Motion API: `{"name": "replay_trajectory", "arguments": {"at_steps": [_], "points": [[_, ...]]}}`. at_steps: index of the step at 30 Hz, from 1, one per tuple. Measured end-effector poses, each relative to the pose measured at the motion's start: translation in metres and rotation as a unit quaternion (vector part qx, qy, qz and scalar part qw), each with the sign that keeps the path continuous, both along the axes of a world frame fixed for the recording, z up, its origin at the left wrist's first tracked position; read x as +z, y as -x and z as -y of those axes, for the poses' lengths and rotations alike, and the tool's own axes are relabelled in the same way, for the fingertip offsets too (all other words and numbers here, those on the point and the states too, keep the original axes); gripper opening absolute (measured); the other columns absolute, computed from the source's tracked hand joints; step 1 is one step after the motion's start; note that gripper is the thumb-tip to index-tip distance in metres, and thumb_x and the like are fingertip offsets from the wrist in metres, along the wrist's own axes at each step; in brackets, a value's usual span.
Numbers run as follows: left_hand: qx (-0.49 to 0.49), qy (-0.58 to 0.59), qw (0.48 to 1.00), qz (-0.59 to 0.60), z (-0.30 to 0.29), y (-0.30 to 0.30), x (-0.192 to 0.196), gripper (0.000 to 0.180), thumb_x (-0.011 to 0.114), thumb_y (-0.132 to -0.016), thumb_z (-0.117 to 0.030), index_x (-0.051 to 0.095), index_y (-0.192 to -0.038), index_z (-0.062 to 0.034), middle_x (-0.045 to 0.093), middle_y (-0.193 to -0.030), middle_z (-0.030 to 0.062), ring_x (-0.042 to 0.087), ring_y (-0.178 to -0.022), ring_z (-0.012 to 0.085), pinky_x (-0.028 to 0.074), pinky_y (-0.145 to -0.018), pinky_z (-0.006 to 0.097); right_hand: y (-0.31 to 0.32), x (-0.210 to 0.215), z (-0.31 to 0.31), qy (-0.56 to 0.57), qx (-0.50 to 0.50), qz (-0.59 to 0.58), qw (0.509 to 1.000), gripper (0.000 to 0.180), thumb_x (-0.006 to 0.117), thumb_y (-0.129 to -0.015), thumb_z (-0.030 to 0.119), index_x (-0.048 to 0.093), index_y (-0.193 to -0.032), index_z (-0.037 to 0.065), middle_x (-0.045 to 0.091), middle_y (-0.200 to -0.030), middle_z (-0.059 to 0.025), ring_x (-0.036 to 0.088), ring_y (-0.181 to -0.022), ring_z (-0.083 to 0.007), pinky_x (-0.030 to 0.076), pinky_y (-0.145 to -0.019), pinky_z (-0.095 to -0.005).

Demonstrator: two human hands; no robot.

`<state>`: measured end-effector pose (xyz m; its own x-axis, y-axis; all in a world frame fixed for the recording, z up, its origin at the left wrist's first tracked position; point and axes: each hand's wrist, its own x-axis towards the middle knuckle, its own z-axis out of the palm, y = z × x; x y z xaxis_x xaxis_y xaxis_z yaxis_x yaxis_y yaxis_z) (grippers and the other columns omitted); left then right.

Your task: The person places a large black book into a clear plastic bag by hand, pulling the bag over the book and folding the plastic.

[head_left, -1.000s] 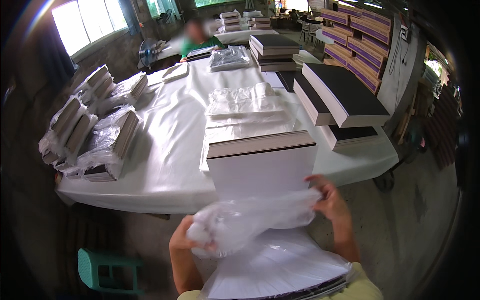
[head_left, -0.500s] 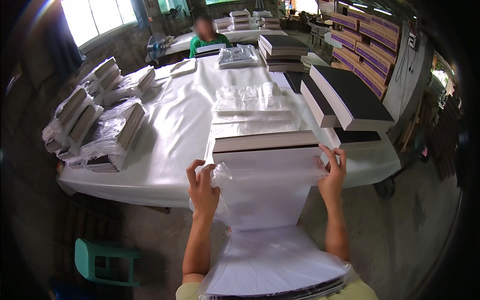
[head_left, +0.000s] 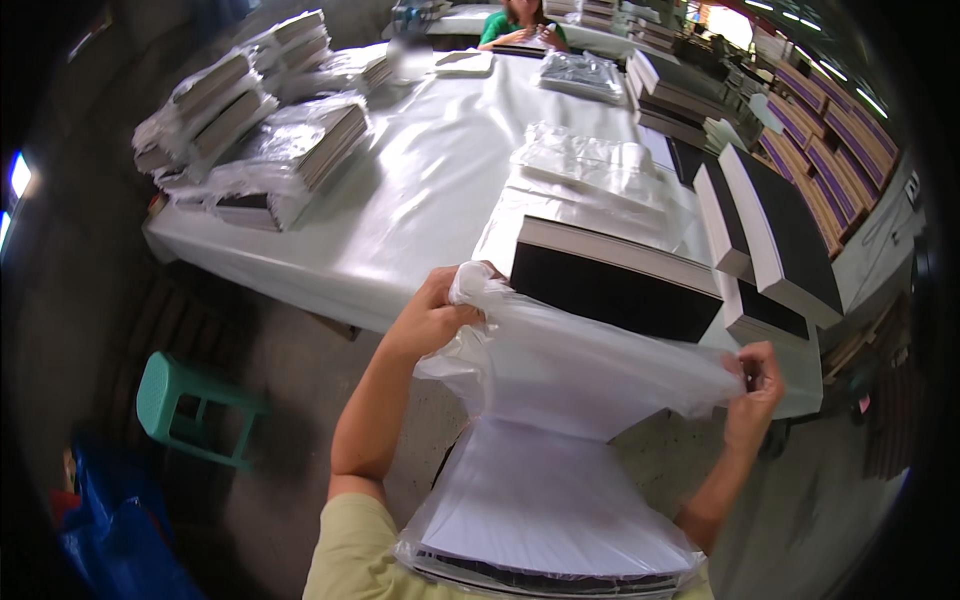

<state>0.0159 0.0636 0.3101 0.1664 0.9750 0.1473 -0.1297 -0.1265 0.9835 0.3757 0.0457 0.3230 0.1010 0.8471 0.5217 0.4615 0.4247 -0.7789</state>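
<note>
At the middle of the frame the left hand (head_left: 428,318) and right hand (head_left: 755,385) each pinch a corner of a clear plastic bag (head_left: 570,365), stretched sideways between them, its mouth facing the black book (head_left: 610,285) just beyond.

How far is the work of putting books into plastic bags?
Done: wrapped books are piled at the table's far left, and one bagged stack rests at the person's lap. In hand: the left hand and right hand stretch a clear plastic bag open before the black book. Left: that book and the unbagged black books on the right.
</note>
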Motion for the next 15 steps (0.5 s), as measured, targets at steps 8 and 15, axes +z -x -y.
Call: {"name": "replay_trajectory", "arguments": {"at_steps": [8, 15], "points": [[-0.265, 0.159, 0.950, -0.052, 0.006, -0.007, -0.034, 0.032, 0.062, -0.073, -0.007, 0.054, -0.104, -0.0041, 0.055, -0.093, 0.0042, 0.051, -0.086, 0.0109, 0.039, -0.079, 0.024, -0.022, -0.025, 0.020, 0.327, 0.286, -0.397, 0.809, 0.053, 0.064, -0.068, 0.014, 0.043, -0.115, 0.002, 0.058, -0.091, -0.0083, 0.056, -0.077, -0.0111, 0.045, -0.065, -0.0217], [-0.150, 0.280, 0.948, -0.009, 0.031, 0.010, -0.154, 0.031, 0.063, -0.075, -0.014, 0.054, -0.103, -0.0053, 0.054, -0.084, 0.0019, 0.050, -0.077, 0.0098, 0.041, -0.070, 0.023, -0.054, -0.191, 0.039, 0.427, 0.198, -0.539, 0.699, 0.051, 0.054, -0.081, 0.031, 0.040, -0.118, -0.002, 0.056, -0.102, -0.0127, 0.056, -0.089, -0.0223, 0.046, -0.080, -0.0314]]}}
